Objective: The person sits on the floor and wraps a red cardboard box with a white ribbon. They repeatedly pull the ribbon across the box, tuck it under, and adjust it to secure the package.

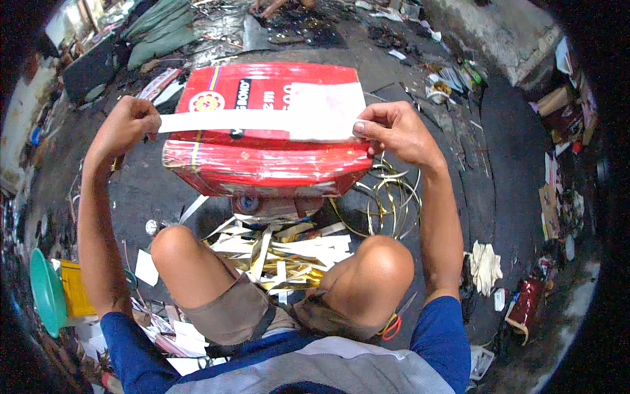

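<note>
A long white strip (226,121) stretches level across the top of a red cardboard box (262,167), held at both ends. My left hand (131,125) is closed on its left end, just past the box's left edge. At the right, my right hand (397,131) pinches with thumb and finger at the other end, by the box's right edge. There the strip blends into a white sheet (325,98) lying on the box, so its outline is hard to follow. The box stands in front of my bent knees, its creased near side towards me.
White and gold strips (282,253) lie piled between my legs, with loose gold coils (380,203) to the right. Orange-handled scissors (392,326) lie beside my right thigh. A green basin (47,292) stands at left, a crumpled cream cloth (485,268) at right. Scraps litter the dark floor.
</note>
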A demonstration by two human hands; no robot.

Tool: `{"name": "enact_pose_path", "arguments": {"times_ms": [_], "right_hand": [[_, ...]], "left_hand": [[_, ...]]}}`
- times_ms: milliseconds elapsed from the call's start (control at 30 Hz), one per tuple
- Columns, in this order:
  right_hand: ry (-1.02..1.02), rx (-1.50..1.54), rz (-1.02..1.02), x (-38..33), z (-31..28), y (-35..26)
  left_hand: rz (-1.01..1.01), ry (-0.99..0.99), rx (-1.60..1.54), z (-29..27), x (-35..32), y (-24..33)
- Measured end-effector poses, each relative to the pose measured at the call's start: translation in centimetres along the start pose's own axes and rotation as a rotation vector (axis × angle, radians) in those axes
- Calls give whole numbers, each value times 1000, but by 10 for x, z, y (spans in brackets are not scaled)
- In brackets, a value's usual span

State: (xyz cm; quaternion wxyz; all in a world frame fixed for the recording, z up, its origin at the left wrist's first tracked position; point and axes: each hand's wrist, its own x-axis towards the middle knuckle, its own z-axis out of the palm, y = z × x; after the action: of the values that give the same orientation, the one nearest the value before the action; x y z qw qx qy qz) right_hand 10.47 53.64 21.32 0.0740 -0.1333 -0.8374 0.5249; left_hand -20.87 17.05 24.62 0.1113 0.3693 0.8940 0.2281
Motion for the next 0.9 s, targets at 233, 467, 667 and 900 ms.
{"name": "enact_pose_path", "arguments": {"times_ms": [233, 467, 667, 900], "right_hand": [[150, -555, -179, 24, 18, -4], [378, -545, -188, 21, 30, 10], [409, -698, -405, 8, 24, 17], [250, -990, -566, 1, 15, 8]], "left_hand": [[440, 479, 340, 96, 33, 97], [623, 100, -506, 195, 63, 179], [710, 226, -495, 207, 65, 173], [888, 312, -404, 217, 65, 166]]}}
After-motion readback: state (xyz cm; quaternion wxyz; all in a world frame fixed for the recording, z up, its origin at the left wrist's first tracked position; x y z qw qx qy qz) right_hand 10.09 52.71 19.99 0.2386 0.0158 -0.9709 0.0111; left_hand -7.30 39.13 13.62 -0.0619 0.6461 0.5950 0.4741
